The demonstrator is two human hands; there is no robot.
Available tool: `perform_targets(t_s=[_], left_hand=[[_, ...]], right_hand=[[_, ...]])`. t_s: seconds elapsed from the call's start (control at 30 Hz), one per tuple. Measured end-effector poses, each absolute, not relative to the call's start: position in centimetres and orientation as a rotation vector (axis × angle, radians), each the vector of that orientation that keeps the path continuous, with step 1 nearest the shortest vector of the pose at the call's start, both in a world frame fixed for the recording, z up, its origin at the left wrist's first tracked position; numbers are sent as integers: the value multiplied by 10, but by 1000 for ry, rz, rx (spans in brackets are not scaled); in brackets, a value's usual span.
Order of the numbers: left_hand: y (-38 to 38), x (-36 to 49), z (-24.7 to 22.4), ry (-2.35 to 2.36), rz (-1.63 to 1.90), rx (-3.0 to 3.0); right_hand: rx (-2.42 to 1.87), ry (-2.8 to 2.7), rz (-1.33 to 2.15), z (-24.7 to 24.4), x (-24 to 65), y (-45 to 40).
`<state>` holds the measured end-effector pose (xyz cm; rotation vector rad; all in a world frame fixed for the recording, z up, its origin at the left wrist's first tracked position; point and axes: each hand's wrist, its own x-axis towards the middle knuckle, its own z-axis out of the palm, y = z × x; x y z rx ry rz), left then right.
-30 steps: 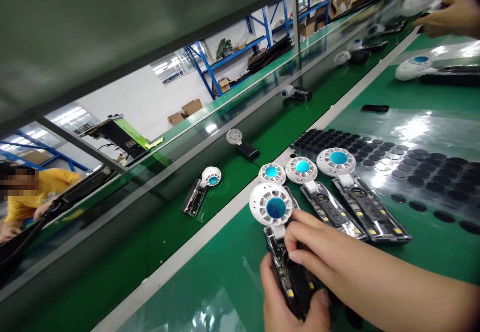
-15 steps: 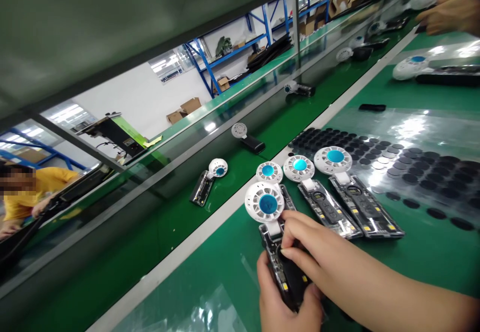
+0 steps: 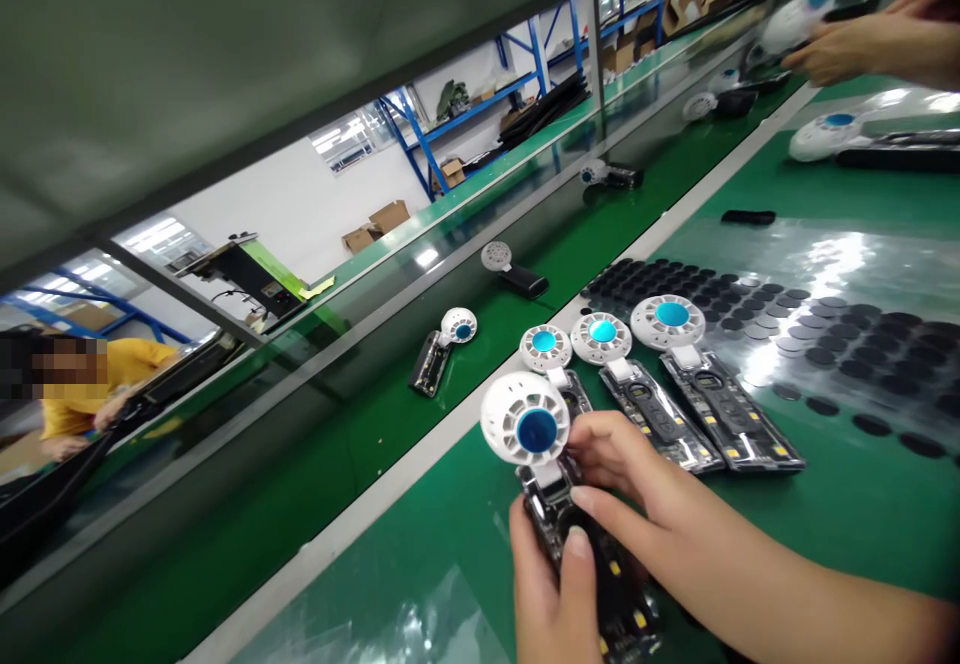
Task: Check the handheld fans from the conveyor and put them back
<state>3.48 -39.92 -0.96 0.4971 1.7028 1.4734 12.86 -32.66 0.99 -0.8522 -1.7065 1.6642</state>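
Low in the head view is a handheld device [image 3: 555,519] with a white, round, vented head, a dark blue disc at its centre and a black body in clear casing. My left hand [image 3: 551,594] wraps the body from below, thumb on its upper face. Around the neck and upper body close the fingers of my right hand [image 3: 637,474]; some fingertips are hidden behind the device. Just beyond lie a partly covered similar device [image 3: 546,348], a second device [image 3: 664,424] and a third device [image 3: 739,424], all with bright blue discs.
Black round pads [image 3: 817,354] lie in rows on a clear sheet to the right. A green conveyor belt [image 3: 360,474] beyond the pale rail [image 3: 450,424] carries several devices. Another person's hands [image 3: 862,49] hold a device at upper right. A person in yellow [image 3: 135,369] is across the line.
My left thumb has come up onto the device's body, and my right fingers have shifted around its neck. Devices on the belt have moved up and right. The other person's hands moved left with their device.
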Motion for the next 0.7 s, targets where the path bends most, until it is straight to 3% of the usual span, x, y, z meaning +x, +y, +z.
perform_targets(t_s=[0.27,0.7], left_hand=[[-402,17,5,1536,1341,581],[-387,-13,4,1670,1347,663]], right_hand=[[-876,-2132,1589,23,167,-323],[-720,-2675,676,-45,177,-329]])
